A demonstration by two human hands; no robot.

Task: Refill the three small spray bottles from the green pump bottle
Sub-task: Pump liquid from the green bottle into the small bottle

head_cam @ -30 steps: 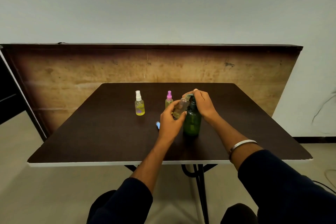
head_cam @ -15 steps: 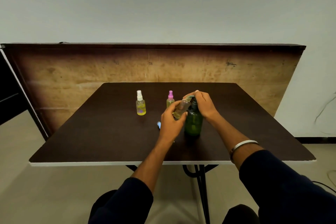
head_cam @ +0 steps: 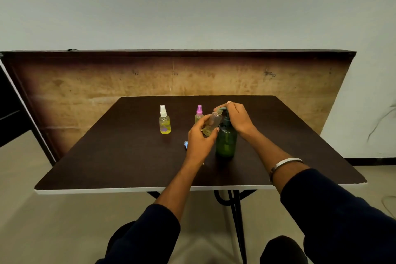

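Two capped spray bottles, white-topped [head_cam: 164, 121] and pink-topped [head_cam: 199, 113], are parked toward the table's [head_cam: 107, 156] far edge. An uncapped clear bottle [head_cam: 212, 122], gripped by the left hand [head_cam: 200, 142], is tilted under the spout of the green pump bottle [head_cam: 226, 140] mid-table; the right hand [head_cam: 237, 117] is curled over its pump head to dispense.

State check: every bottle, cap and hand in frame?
White-cap bottle: capped, upright, filled.
Pink-cap bottle: capped, upright.
Clear bottle: uncapped, tilted under spout, held.
Green pump bottle: upright on table.
Blue cap: off, on table.
Left hand: holds clear bottle.
Right hand: on pump head.
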